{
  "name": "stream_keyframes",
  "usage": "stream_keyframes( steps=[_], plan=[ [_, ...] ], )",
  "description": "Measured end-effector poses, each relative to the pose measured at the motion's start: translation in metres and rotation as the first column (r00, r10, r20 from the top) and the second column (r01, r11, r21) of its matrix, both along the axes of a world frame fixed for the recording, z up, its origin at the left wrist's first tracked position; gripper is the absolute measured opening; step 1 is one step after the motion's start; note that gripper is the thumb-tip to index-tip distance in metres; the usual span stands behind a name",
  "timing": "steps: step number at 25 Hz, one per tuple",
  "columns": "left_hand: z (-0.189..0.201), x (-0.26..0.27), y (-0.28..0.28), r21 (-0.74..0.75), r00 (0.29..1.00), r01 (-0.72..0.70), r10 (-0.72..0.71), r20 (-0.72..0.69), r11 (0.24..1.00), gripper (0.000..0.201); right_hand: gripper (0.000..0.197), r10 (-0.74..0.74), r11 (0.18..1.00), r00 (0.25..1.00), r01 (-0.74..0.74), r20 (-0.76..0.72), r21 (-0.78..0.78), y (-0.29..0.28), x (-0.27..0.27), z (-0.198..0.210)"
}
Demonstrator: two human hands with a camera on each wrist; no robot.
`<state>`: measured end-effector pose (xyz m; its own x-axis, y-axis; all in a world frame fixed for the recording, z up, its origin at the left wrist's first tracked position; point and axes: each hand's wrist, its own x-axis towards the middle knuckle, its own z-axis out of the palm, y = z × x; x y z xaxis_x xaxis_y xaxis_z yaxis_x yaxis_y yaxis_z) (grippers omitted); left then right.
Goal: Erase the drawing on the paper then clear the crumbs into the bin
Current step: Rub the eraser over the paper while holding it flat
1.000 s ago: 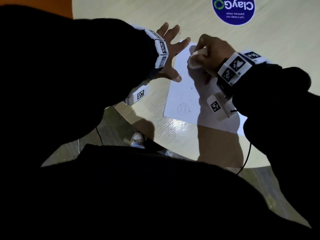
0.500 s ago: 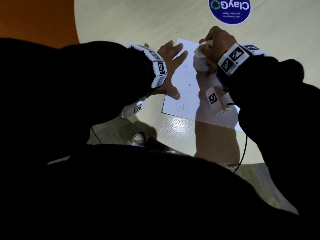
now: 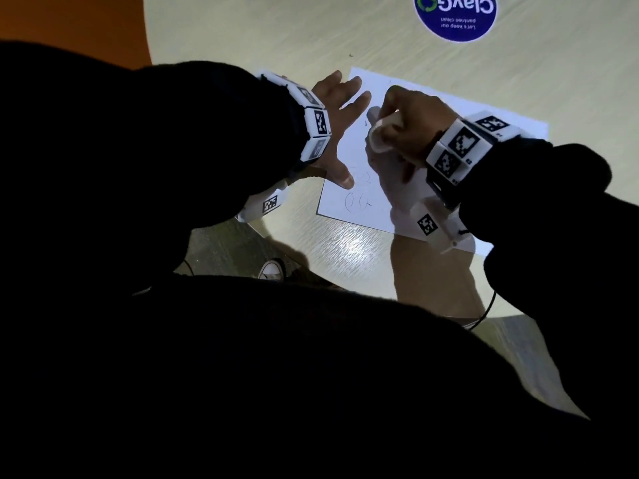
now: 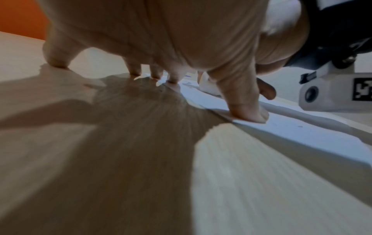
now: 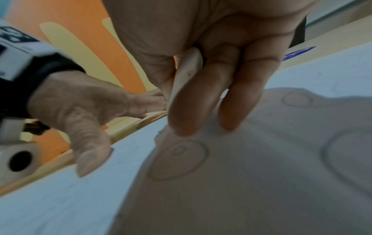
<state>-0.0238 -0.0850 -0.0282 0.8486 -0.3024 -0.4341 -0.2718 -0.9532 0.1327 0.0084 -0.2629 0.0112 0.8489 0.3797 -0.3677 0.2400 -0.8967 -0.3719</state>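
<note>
- Across the whole scene a pale wooden table (image 3: 311,36) is stretching away, its rounded edge curving along the near left, with an orange surface (image 3: 69,15) showing beyond that edge at the far left.
- On the table, right of the middle, a white sheet of paper (image 3: 349,216) is lying flat, its near left corner close to the table's near edge.
- At the far right of the table a round blue sticker (image 3: 454,15) is lying well apart from the paper.
- Over the paper's left edge the left hand (image 3: 340,105) is pressing down with its fingers spread and straight; the thumb (image 4: 249,114) is bearing on the sheet just inside its edge, while the other fingertips are touching down farther off, near the sheet's far left corner.
- Just right of that hand, the right hand (image 3: 411,122) is pinching a white eraser (image 5: 186,74) between the thumb and the curled fingers, and the eraser's tip is meeting the paper in its far left part.
- Near the eraser's tip, faint pencil ovals of the drawing (image 5: 178,159) are showing on the sheet, and more marks are lying toward its near left corner.
- Whether any crumbs are lying on the sheet cannot be told.
</note>
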Motion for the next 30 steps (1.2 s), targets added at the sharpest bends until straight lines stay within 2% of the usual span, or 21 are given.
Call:
stream_keyframes(
  steps=[4, 8, 11, 13, 15, 17, 19, 21, 23, 25, 26, 28, 29, 30],
  plan=[
    [0.002, -0.001, -0.001, 0.014, 1.000, 0.009, -0.009, -0.008, 1.000, 0.130, 0.026, -0.078, 0.995, 0.991, 0.072, 0.107, 0.062, -0.004, 0.002, 0.003],
    [0.006, -0.001, -0.003, 0.008, 1.000, -0.001, 0.001, -0.024, 1.000, 0.127, 0.022, 0.034, 0.999, 0.999, -0.035, -0.037, -0.007, -0.006, -0.011, 0.003],
    [0.006, -0.002, -0.003, -0.026, 1.000, 0.001, -0.002, -0.014, 1.000, 0.129, 0.025, -0.070, 0.997, 0.997, 0.070, 0.030, 0.021, -0.006, -0.012, 0.002],
    [0.009, -0.006, -0.005, -0.024, 1.000, -0.025, 0.025, 0.002, 0.999, 0.126, 0.025, -0.085, 0.996, 0.995, 0.084, 0.055, 0.006, -0.007, -0.011, 0.001],
    [0.012, -0.015, -0.011, 0.006, 0.999, -0.012, 0.012, 0.040, 1.000, 0.119, 0.028, -0.088, 0.996, 0.996, 0.088, 0.011, 0.028, -0.009, -0.010, 0.001],
    [0.014, -0.029, -0.016, -0.005, 1.000, 0.005, -0.005, -0.012, 1.000, 0.117, 0.033, -0.085, 0.995, 0.996, 0.085, -0.010, 0.053, -0.011, -0.013, 0.003],
    [0.012, -0.035, -0.013, -0.034, 0.998, -0.006, 0.004, -0.063, 0.999, 0.121, 0.025, -0.111, 0.989, 0.993, 0.113, -0.024, 0.099, -0.010, -0.019, 0.007],
    [0.009, -0.035, -0.010, -0.031, 0.998, -0.002, 0.000, -0.060, 1.000, 0.125, 0.011, -0.149, 0.968, 0.976, 0.177, -0.161, 0.179, -0.009, -0.036, 0.011],
    [0.010, -0.034, -0.010, -0.019, 0.999, 0.021, -0.022, -0.038, 1.000, 0.128, 0.013, -0.046, 0.983, 0.967, 0.089, -0.249, 0.162, -0.004, -0.059, 0.013],
    [0.010, -0.036, -0.010, -0.016, 0.999, 0.043, -0.044, -0.028, 0.999, 0.130, 0.014, 0.051, 0.997, 0.990, -0.043, -0.130, 0.062, 0.000, -0.067, 0.007],
    [0.010, -0.037, -0.009, -0.019, 0.999, 0.047, -0.047, -0.025, 0.999, 0.132, 0.018, 0.034, 0.998, 0.998, -0.032, -0.055, 0.049, 0.002, -0.064, 0.006],
    [0.008, -0.037, -0.007, -0.029, 0.999, 0.052, -0.053, -0.010, 0.998, 0.134, 0.025, -0.087, 0.994, 0.995, 0.084, 0.043, 0.075, 0.004, -0.057, 0.007],
    [0.007, -0.037, -0.007, -0.030, 0.999, 0.051, -0.051, -0.005, 0.998, 0.134, 0.026, -0.103, 0.993, 0.993, 0.100, 0.054, 0.061, 0.004, -0.055, 0.009],
    [0.007, -0.036, -0.008, -0.026, 0.999, 0.051, -0.051, -0.003, 0.998, 0.134, 0.025, -0.057, 0.998, 0.997, 0.056, 0.049, 0.033, 0.004, -0.057, 0.009]
  ],
)
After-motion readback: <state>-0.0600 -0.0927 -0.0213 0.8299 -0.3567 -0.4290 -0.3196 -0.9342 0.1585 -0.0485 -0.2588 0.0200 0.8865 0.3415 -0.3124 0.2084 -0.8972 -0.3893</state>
